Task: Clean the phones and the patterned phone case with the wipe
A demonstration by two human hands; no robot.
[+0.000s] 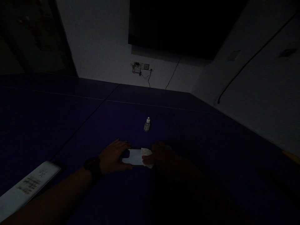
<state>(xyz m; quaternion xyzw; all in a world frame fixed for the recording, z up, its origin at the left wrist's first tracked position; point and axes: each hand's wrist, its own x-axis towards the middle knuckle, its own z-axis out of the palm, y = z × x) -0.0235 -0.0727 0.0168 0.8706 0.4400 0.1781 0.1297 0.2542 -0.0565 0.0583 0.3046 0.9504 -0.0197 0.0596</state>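
Across the dark blue surface (112, 125), our left hand (111, 158) grips the left end of the pale phone case (134, 156), lying flat before us; our right hand (161, 156) pinches a white cloth (146, 152) over its other end. We judge the case light, stiff and slightly slippery, best held by its 2 long edges. A dropper bottle (147, 126) stands beyond. The case's right end is hidden, and darkness blurs our right fingers.

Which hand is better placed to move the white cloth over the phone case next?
Probably the right hand: it holds the white cloth against the phone case, while the left hand holds the case's other end between thumb and fingers.
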